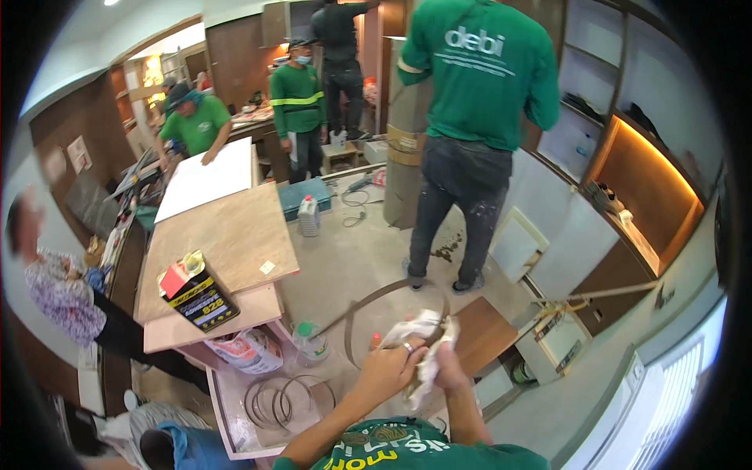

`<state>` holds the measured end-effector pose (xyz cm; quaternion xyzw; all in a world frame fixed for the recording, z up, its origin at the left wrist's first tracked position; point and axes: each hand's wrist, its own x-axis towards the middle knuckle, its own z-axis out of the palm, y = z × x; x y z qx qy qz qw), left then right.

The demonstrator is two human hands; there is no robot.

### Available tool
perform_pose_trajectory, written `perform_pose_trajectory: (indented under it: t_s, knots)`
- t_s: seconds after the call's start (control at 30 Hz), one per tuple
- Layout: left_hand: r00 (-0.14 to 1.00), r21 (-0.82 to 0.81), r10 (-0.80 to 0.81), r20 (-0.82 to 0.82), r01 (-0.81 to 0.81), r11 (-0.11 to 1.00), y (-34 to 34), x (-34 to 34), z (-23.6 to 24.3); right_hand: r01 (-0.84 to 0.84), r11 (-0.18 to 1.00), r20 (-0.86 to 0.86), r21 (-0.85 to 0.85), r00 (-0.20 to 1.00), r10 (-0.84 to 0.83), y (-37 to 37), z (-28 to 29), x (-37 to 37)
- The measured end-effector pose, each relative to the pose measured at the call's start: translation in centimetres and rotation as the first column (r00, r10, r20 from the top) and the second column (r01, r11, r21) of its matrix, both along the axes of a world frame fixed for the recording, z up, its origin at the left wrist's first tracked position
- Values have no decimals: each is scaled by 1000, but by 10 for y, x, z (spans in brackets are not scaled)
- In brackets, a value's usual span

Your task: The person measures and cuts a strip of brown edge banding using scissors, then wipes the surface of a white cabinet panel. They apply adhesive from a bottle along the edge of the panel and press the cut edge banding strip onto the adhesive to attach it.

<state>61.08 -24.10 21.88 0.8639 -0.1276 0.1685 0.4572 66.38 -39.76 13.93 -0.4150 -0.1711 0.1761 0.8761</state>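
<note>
Crumpled white rag (427, 337) — soft, bunched — clamped in both left hand (389, 368) and right hand (448, 368) around a thin, curved brown strip (376, 298).

Dusty concrete floor (352, 258), brown wall panels (78, 133), lit shelf niche (642, 188)

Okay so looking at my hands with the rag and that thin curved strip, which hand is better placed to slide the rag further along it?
Probably the right hand: it grips the white rag around the thin curved strip. The left hand, wearing a ring, seems to steady the strip beside the rag, so it looks better suited to holding.
</note>
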Motion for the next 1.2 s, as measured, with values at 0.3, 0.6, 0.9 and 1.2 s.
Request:
perform_pose_trajectory:
  t_s: [0.3,0.6,0.9,1.2]
  knots:
    - [903,-217,-245,-353,176,960,44,-43,-53,611,791,78,0,789,-609,-59,75,40]
    - [957,-215,-164,-240,112,970,9,-14,-53,437,745,59,-504,878,-475,-29,58,4]
    - [909,-329,-317,-271,222,918,-20,-1,-52,484,735,607,-475,785,-124,-39,35,6]
    - [871,-317,-278,-406,151,936,1,-27,-51,674,656,891,-339,454,-6,-99,55,90]
